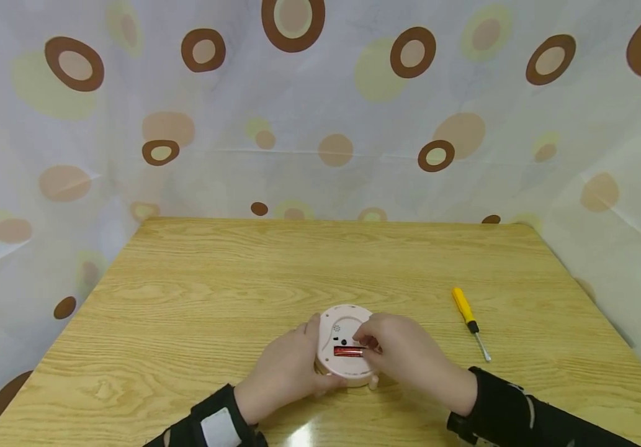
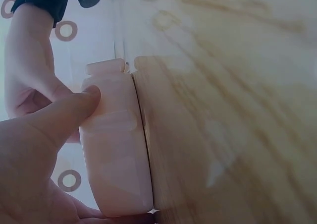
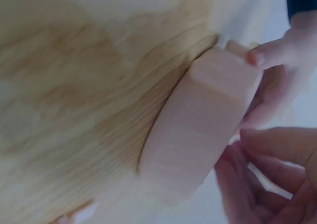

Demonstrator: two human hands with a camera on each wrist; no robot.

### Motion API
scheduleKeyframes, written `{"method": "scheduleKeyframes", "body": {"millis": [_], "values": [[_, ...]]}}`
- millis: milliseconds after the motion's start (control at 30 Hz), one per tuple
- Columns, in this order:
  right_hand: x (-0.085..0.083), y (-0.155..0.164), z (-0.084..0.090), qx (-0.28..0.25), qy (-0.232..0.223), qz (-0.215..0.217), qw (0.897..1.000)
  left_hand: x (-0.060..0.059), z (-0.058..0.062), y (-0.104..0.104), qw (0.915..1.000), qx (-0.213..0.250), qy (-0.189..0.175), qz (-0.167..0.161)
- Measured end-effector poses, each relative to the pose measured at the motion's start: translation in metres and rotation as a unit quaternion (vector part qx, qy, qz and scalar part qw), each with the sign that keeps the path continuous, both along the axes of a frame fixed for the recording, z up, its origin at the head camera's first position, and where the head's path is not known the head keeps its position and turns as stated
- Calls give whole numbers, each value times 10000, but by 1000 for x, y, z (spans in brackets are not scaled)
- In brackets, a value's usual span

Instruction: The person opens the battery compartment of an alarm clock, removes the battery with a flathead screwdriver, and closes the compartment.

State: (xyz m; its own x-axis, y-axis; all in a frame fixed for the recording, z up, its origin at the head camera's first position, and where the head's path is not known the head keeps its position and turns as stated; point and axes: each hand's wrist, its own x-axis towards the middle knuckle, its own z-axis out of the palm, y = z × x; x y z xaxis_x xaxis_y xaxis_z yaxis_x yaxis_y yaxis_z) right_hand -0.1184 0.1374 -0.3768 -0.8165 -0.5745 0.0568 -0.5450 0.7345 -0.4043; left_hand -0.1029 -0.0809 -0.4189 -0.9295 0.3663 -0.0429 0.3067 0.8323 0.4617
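Seen from the head camera, a round pink-white device lies back-up on the wooden worktop, cradled between two hands: the left hand curls round its near-left rim, while the right hand bends its fingertips down onto a red battery seated in the open compartment; whether the fingers pinch the battery or merely press it cannot be told. A yellow-handled screwdriver lies well to the right of the right hand, apart from both, and a spotted curtain hangs beyond. The left wrist view shows the device edge-on, its flat face down on the worktop, with the left thumb pressed against the side wall; neither battery nor screwdriver appears here. The right wrist view shows the same thick rim and the right hand's fingers curled over the top edge, the compartment hidden. The shell looks like light, stiff, smooth plastic, likely to skid on the glossy wood unless held by the rim as the left hand does; the small tabs on its edge seem the parts most easily snapped.
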Motion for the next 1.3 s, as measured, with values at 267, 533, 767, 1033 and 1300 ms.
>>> {"method": "scheduleKeyframes", "body": {"millis": [267, 533, 767, 1033, 1300], "values": [[-13, 5, -4, 568, 975, 1241, 9858, -1, -1, -1, 10000, 34, 59, -32], [-22, 10, -1, 845, 1458, 1908, 9671, -4, 1, 0, 9999, 66, 76, -70], [-29, 14, -6, 977, 2261, 2546, 9351, -3, 3, 0, 10000, -5, 39, -72], [-36, 18, -10, 1048, 3095, 3135, 8916, -2, 3, 0, 9999, -46, 24, -109], [-43, 22, -11, 1570, 4175, 3847, 8081, -1, 3, 1, 9999, -81, 46, -101]]}}
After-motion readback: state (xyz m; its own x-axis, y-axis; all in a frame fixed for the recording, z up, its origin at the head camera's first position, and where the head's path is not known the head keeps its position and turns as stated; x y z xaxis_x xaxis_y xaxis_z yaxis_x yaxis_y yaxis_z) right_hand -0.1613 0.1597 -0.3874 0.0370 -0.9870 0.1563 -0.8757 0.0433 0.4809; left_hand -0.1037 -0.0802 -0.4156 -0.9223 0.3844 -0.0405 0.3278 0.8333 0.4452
